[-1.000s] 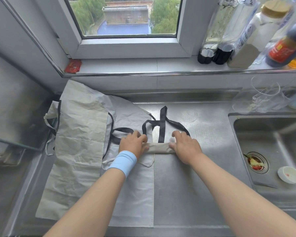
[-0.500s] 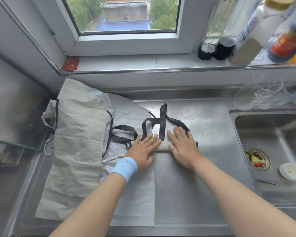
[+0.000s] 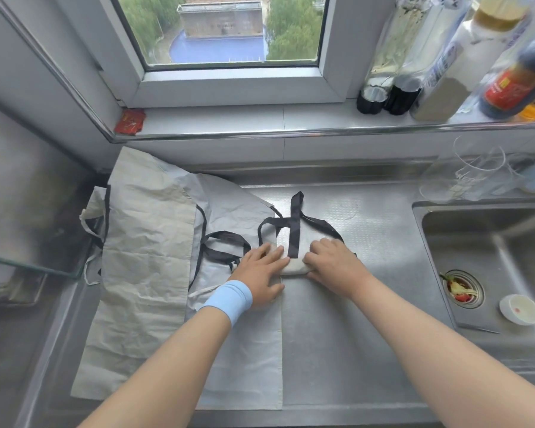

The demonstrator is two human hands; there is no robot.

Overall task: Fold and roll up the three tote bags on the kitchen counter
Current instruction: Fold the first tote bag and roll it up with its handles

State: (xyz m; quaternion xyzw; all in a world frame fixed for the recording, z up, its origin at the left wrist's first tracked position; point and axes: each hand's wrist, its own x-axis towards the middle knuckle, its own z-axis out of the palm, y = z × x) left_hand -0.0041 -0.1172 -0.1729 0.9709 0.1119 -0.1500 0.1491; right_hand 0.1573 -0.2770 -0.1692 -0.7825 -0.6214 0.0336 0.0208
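Observation:
A tightly rolled beige tote bag [image 3: 294, 267] lies across the steel counter [image 3: 368, 350], its black handles [image 3: 294, 225] trailing away toward the window. My left hand [image 3: 258, 273], with a blue wristband, lies over the roll's left end with fairly straight fingers pressing on it. My right hand [image 3: 332, 262] curls its fingers and thumb round the right end. Two more tote bags lie flat at the left: a creased beige one [image 3: 145, 261] on top and a grey one [image 3: 244, 350] partly under it.
A sink [image 3: 488, 242] with a drain strainer and a small white dish [image 3: 520, 308] is at the right. Clear glasses [image 3: 476, 171] stand behind it. Bottles [image 3: 439, 72] line the window sill. A glass-edged surface [image 3: 28, 261] borders the left.
Both hands went from gripping the roll to lying flat on it pushed forward, and have now drawn back, the right hand curling round it again. The roll has moved slightly toward the window.

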